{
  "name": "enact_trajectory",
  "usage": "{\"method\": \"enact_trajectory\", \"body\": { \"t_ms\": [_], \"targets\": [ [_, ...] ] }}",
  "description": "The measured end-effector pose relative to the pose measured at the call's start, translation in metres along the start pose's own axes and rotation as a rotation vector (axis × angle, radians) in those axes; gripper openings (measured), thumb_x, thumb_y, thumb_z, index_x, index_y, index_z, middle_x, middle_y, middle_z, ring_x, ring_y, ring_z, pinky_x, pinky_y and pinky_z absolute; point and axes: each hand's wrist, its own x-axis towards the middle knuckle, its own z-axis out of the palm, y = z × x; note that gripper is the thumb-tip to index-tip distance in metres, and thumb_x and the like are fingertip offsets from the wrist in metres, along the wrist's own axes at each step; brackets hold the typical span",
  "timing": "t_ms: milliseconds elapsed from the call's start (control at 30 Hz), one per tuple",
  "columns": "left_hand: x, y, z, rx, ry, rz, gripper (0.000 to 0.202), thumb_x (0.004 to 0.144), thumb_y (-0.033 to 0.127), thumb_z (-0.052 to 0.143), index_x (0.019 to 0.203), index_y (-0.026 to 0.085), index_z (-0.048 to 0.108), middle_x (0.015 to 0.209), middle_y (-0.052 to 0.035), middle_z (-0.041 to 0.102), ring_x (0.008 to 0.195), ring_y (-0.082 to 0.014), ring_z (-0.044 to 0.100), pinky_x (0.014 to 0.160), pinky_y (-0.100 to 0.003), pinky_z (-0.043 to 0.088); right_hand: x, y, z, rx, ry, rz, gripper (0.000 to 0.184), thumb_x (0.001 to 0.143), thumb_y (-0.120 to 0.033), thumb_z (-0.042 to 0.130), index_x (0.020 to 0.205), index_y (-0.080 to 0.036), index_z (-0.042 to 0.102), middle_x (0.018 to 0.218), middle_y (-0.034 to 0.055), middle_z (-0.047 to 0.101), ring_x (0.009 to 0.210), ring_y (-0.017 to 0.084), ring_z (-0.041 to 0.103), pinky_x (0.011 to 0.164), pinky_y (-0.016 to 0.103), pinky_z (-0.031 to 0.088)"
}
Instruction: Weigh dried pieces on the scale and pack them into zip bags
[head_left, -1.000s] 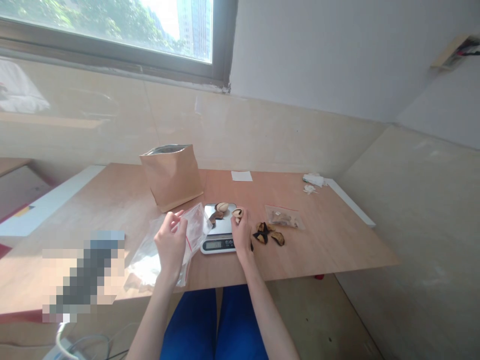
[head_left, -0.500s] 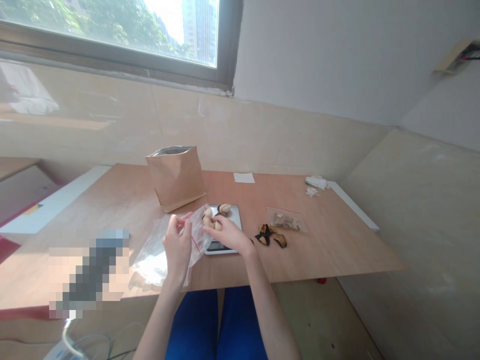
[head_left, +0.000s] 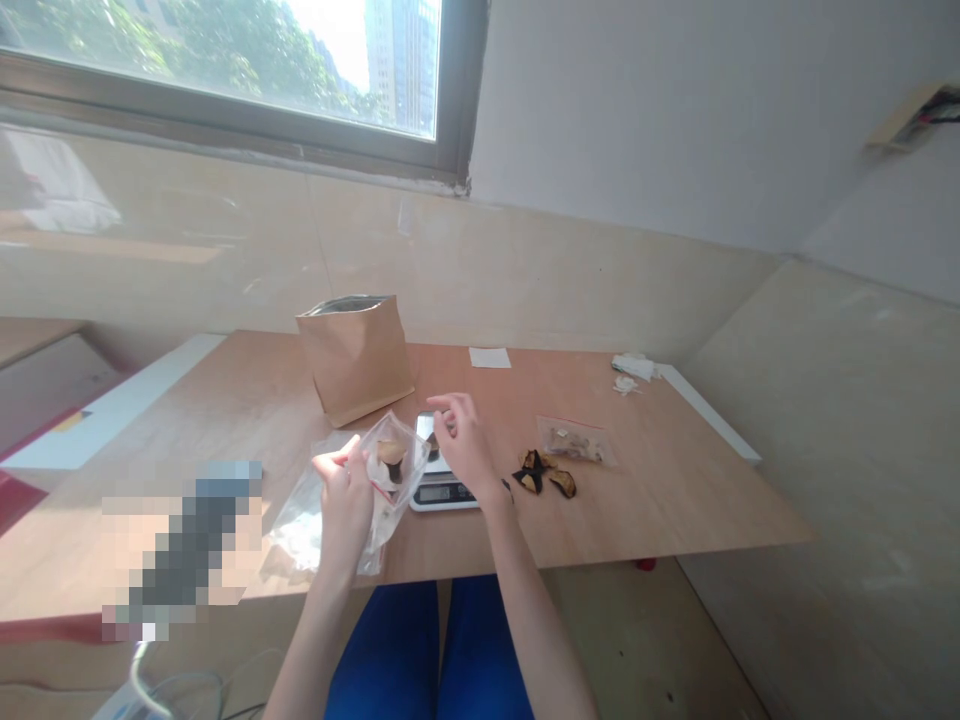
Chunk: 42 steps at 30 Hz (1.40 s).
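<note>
Pinching a clear bag (head_left: pixel 409 466) at the left side of the scale (head_left: pixel 444 494), the left hand (head_left: pixel 346 495) is closed on its edge, dried pieces (head_left: pixel 390 453) inside. Over the scale, the right hand (head_left: pixel 466 447) is half curled; whether it grips anything cannot be told. A dark slice (head_left: pixel 433 446) rests on the scale.

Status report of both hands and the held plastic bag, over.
Left hand pinching plastic bag, pieces inside. Right hand over scale, grip unclear. Brown paper bag standing beyond, apart from both hands.
</note>
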Motion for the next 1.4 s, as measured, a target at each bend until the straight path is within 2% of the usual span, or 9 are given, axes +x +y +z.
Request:
{"method": "enact_trajectory", "body": {
  "t_ms": [100,267,500,667,800,933,1100,1267,1400],
  "targets": [
    [0.003,-0.006,-0.005,-0.048,-0.016,-0.058,0.018,0.081,0.039,0.046,0.089,0.023,0.049,0.091,-0.0032,0.057,0.087,-0.0198,0.064,0.072,-0.034,0.05,0.012,0.04,0.008,-0.22,-0.024,0.015,0.034,0.085,-0.022,0.05,0.118,-0.021,0.057,0.13,0.012,0.045,0.125,0.025,0.04,0.103,0.044,0.033],
    [0.0,0.003,-0.008,-0.141,-0.037,-0.243,0.023,0.077,0.043,0.051,0.087,0.023,0.044,0.088,-0.0023,0.058,0.082,-0.0197,0.064,0.07,-0.036,0.052,0.012,0.083,0.023,-0.324,-0.194,-0.009,0.032,0.089,-0.035,0.05,0.117,-0.024,0.06,0.128,0.0122,0.047,0.122,0.025,0.041,0.101,0.044,0.032],
    [-0.009,0.032,-0.008,-0.305,-0.057,-0.526,0.027,0.078,0.04,0.054,0.086,0.025,0.034,0.084,-0.0022,0.059,0.078,-0.0194,0.064,0.058,-0.032,0.051,0.006,0.086,0.023,-0.295,-0.095,-0.035,0.019,0.087,-0.033,0.055,0.091,-0.02,0.068,0.1,0.0087,0.049,0.1,0.022,0.046,0.091,0.038,0.038],
    [-0.012,0.037,-0.009,-0.39,-0.035,-0.548,0.024,0.079,0.035,0.054,0.086,0.024,0.034,0.091,-0.0033,0.058,0.09,-0.019,0.062,0.062,-0.03,0.051,0.006,0.085,0.018,-0.135,-0.046,0.013,0.01,0.084,-0.024,0.058,0.082,-0.018,0.066,0.093,0.0053,0.043,0.097,0.019,0.049,0.09,0.034,0.041],
    [-0.011,0.033,-0.007,-0.378,-0.014,-0.547,0.026,0.077,0.036,0.055,0.087,0.023,0.035,0.096,-0.0034,0.058,0.09,-0.0188,0.062,0.057,-0.026,0.048,0.006,0.069,0.012,-0.017,0.067,0.047,0.008,0.083,-0.024,0.06,0.079,-0.019,0.065,0.094,0.005,0.042,0.096,0.018,0.051,0.088,0.032,0.044],
    [-0.011,0.028,-0.002,-0.355,-0.034,-0.515,0.03,0.075,0.038,0.059,0.088,0.024,0.036,0.099,-0.0041,0.057,0.089,-0.0187,0.061,0.052,-0.024,0.045,0.003,0.027,0.006,0.092,0.219,0.0,0.012,0.083,-0.031,0.06,0.082,-0.02,0.065,0.098,0.0062,0.043,0.099,0.018,0.051,0.079,0.027,0.049],
    [-0.015,0.025,0.003,-0.367,-0.046,-0.382,0.033,0.076,0.044,0.058,0.093,0.022,0.04,0.096,-0.0032,0.055,0.082,-0.0165,0.061,0.057,-0.025,0.048,-0.011,-0.018,0.008,0.081,0.002,-0.161,0.016,0.084,-0.035,0.059,0.094,-0.023,0.064,0.104,0.004,0.041,0.089,0.014,0.056,0.084,0.029,0.049],
    [-0.025,0.031,0.001,-0.445,-0.089,-0.371,0.033,0.076,0.043,0.059,0.092,0.022,0.039,0.093,-0.0021,0.054,0.078,-0.0157,0.062,0.056,-0.025,0.048,-0.021,-0.03,0.005,0.087,-0.094,-0.143,0.025,0.085,-0.041,0.056,0.101,-0.023,0.061,0.107,0.0046,0.039,0.086,0.013,0.057,0.087,0.032,0.049],
    [-0.033,0.04,-0.001,-0.584,-0.118,-0.417,0.027,0.079,0.034,0.057,0.09,0.023,0.034,0.087,-0.0027,0.059,0.085,-0.0188,0.064,0.061,-0.027,0.051,-0.021,-0.041,-0.004,0.126,-0.136,-0.166,0.029,0.095,-0.032,0.035,0.104,-0.022,0.061,0.104,0.0058,0.043,0.099,0.014,0.055,0.086,0.029,0.048]
  ]
}}
